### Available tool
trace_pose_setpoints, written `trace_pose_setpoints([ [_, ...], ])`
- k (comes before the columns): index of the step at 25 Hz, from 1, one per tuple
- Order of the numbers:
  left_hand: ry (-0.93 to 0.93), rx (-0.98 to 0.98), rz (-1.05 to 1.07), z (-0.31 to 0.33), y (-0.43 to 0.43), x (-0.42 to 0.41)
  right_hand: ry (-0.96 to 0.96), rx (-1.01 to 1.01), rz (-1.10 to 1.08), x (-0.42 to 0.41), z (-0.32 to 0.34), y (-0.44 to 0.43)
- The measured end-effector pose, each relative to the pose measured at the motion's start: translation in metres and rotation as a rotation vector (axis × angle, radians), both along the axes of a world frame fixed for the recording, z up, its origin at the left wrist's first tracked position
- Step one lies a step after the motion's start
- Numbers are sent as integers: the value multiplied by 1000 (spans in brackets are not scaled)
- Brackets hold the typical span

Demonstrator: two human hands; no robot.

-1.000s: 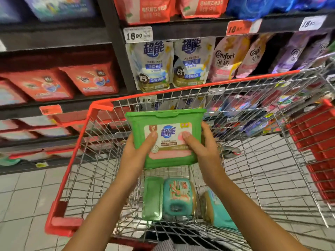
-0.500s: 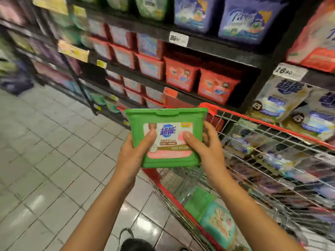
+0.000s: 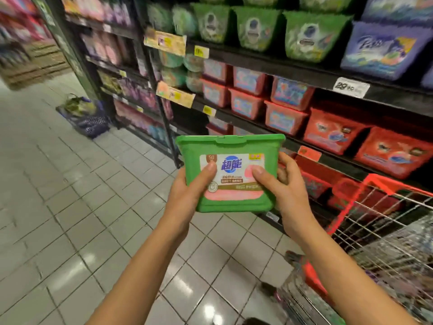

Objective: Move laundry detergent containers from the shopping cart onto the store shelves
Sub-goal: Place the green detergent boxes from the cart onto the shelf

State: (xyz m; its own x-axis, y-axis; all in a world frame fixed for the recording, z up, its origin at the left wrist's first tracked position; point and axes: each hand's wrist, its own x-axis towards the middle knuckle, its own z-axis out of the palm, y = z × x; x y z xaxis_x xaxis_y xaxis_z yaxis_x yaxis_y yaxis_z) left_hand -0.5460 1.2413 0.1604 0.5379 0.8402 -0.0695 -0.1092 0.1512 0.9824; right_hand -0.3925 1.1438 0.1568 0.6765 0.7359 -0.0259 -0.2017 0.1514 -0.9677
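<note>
Two-handed hold on the green detergent box (image 3: 232,165), left hand (image 3: 185,195) and right hand (image 3: 285,191) curled round its side walls with thumbs pressed on its front, over the floor (image 3: 70,207), clear of the shopping cart (image 3: 384,186) and short of the shelves (image 3: 281,66); likely rigid, light, slick-sided, best gripped there.

Glossy green plastic detergent box (image 3: 230,174) – glazed, shiny floor tiles (image 3: 70,207) – bare wire-metal cart (image 3: 386,242)

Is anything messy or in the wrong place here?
Only a dark bag sitting on the floor by the shelves, not on them. The green box, held by the left hand and right hand, looks whole, lid closed.
</note>
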Motion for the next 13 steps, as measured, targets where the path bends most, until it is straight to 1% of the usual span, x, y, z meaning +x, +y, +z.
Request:
trace_pose_setpoints([
  [5, -56, 26, -50, 16, 87, 5, -20, 56, -45, -1, 22, 80],
  [9, -89, 97, -104, 41, 162, 33, -97, 108, -57, 27, 46, 148],
  [13, -161, 167, -156, 75, 235, 68, -185, 170, -115, 63, 78, 219],
])
